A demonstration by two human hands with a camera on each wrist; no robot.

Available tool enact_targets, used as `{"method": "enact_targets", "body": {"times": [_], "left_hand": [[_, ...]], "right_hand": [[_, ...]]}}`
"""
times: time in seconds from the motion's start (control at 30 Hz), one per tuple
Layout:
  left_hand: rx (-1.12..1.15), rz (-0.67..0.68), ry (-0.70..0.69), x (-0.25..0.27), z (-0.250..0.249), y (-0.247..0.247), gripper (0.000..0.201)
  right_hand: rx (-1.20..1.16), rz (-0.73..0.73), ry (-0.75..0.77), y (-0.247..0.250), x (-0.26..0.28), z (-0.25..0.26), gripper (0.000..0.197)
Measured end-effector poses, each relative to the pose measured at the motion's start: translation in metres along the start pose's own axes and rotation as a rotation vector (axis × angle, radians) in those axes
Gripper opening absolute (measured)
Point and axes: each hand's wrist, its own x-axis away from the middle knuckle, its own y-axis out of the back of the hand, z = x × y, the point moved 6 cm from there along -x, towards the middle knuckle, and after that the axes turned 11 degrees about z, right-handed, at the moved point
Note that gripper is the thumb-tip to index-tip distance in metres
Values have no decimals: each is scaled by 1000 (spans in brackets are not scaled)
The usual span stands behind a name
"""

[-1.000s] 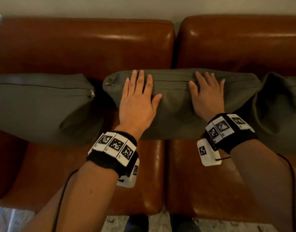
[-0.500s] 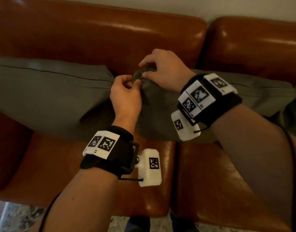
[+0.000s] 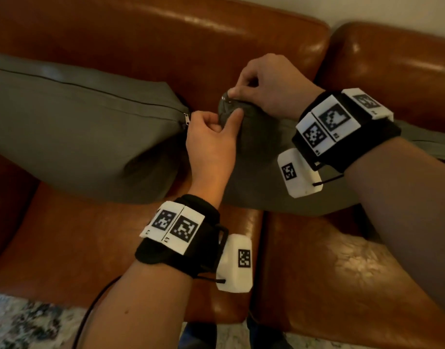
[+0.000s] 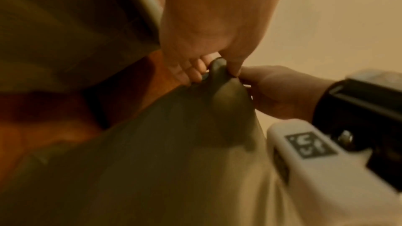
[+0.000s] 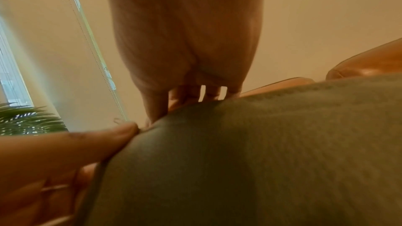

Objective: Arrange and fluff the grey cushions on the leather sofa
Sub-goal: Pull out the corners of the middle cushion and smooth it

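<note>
On a brown leather sofa [image 3: 140, 54], the work has shifted from pressing to pinching — a second ago both palms lay flat on the middle cushion; now both hands have gathered at its left corner. Left of that corner lies the left cushion [image 3: 72, 127], its zip pull [image 3: 186, 118] just beside the left hand [image 3: 211, 144], untouched. That hand has closed, thumb against curled fingers, nipping the corner [image 3: 227, 109] of the middle cushion [image 3: 261, 177] from below; the left wrist view shows the fabric bunched into a nub between the fingertips. Right of the corner, the right hand [image 3: 269, 89] pinches the same point from above, thumb and forefinger holding cloth, the other fingers curled. The cushion itself rests against the backrest, spanning the seam between the two seats, right of the corner. The flattening looks finished — the corner is likely being pulled out to square the cushion, with others yet to be tended.
</note>
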Motion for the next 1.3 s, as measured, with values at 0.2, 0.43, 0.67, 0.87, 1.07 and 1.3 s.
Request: {"method": "enact_targets", "body": {"times": [0.2,0.43,0.67,0.87,1.07,1.3], "left_hand": [[108,54,-11,-9,-3,-7,16],[-35,-39,-62,-22,-18,-8,28],[-262,-45,-59,-35,-12,0,35],[-856,-259,-385,7,-44,-30,53],[-1318,292,-649,9,-21,-133,55],[-1457,144,-556,-19,-9,-83,72]], "right_hand": [[-144,-129,-73,-7,5,-6,25],[-157,-393,-203,-13,70,-36,27],[-97,-370,-230,-32,108,-72,39],[-75,-372,-291,-32,130,-92,46],[90,-326,-315,-44,126,-117,47],[149,-361,-536,-29,199,-216,58]]}}
